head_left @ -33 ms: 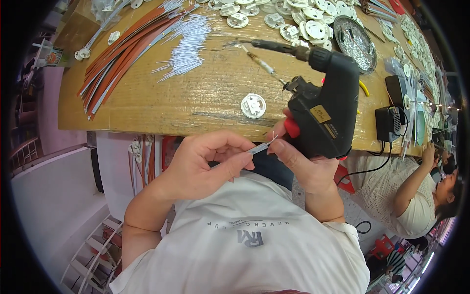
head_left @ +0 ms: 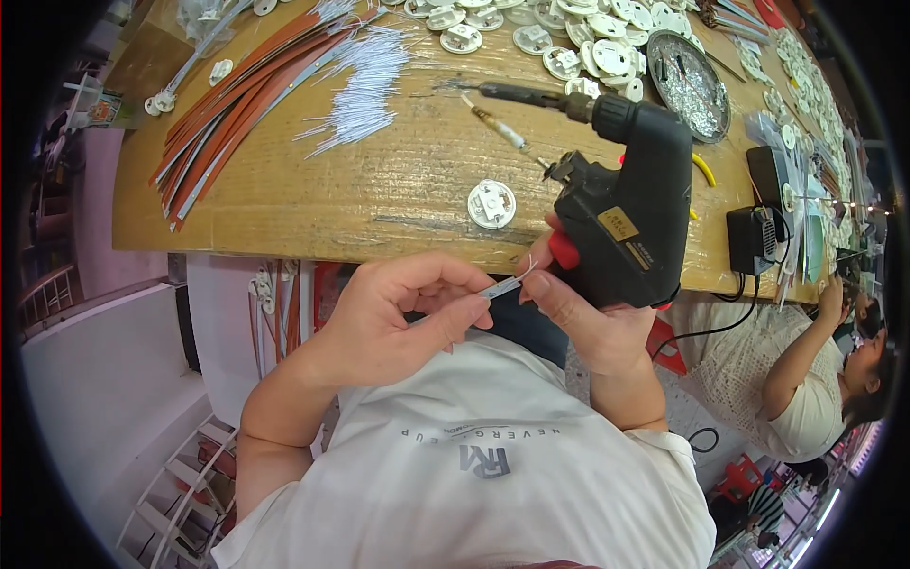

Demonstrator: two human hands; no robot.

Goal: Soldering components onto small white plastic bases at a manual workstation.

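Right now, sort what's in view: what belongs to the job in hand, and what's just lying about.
Apparently part of the job:
thin pale strip, in the left hand
black gun-shaped tool, in the right hand
probably the lone round white part, untouched on the table

Lying about, perhaps as supplies:
orange strips
thin white wires
yellow curved piece

Soldering gun (head_left: 635, 185): one. Left hand (head_left: 403, 313) plus right hand (head_left: 599, 330): two. Held strip (head_left: 499, 288) left of gun: one. Lone round white fitting (head_left: 492, 205) left of gun: one. Round dish (head_left: 669, 47) beyond gun: one. White wire heap (head_left: 365, 90), far left of gun: one. Black boxes (head_left: 751, 242) right of gun: two.
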